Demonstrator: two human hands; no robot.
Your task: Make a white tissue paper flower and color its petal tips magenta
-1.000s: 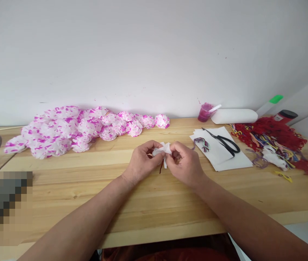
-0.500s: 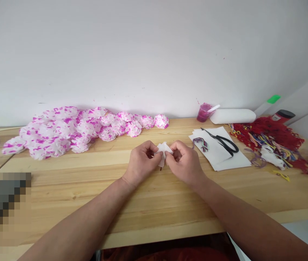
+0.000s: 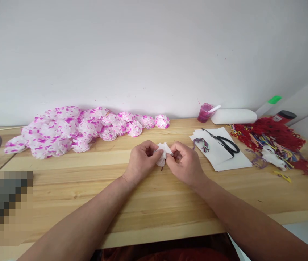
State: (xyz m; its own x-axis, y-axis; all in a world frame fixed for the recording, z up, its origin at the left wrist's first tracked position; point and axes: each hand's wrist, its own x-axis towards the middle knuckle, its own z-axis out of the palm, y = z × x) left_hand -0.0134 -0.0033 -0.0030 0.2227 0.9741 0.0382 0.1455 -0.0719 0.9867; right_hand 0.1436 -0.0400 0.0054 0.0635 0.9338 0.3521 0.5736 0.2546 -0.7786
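Note:
Between my two hands is a small white tissue paper flower [image 3: 164,149], its layers partly fanned out, held just above the wooden table. My left hand [image 3: 144,159] pinches its left side between thumb and forefinger. On the other side, the thumb and fingers of my right hand [image 3: 185,161] are closed on its right edge. A short dark tip pokes out below the paper. To the right lie white paper sheets [image 3: 238,159] with black-handled scissors [image 3: 226,143] and a small bunch of coloured thread [image 3: 204,144] on top.
A heap of white and magenta tissue flowers [image 3: 58,132] lines the wall at left. A cup of magenta liquid [image 3: 205,113], a white roll [image 3: 234,116], red and mixed yarn [image 3: 270,137], a dark-lidded jar [image 3: 284,116] and a yellow cutter [image 3: 282,176] occupy the right.
The white paper between my fingers has spread slightly wider and shifted its folds. Both hands stay in nearly the same place; the whole view has shifted slightly.

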